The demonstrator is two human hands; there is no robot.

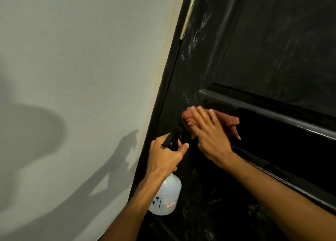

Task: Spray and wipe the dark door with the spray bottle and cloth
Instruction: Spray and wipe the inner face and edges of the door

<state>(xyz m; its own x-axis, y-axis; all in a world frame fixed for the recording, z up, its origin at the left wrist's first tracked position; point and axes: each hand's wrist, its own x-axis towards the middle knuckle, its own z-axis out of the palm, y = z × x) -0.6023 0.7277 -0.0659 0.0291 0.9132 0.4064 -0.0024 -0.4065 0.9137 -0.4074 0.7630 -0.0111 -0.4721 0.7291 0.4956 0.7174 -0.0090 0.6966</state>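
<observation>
Wipe step: right hand (211, 137), fingers flat, presses reddish checked cloth (231, 121) on dark panelled door (272, 49). Left hand (164, 156) grips translucent white spray bottle (168, 195), left of cloth. Next, likely: wipe white smears far up near hinge (187, 19).

Dark door (272, 40): black, panelled, with a recessed upper panel edged by a glossy raised moulding (272, 109). Whitish streaks and smears run down its left side. A pale hinge (187, 19) sits on its left edge near the top, beside the grey wall (81, 59). A reddish checked cloth (231, 120) lies flat against the door just below the moulding's corner, pressed by the right hand (211, 137) with straight fingers (201, 113).
</observation>
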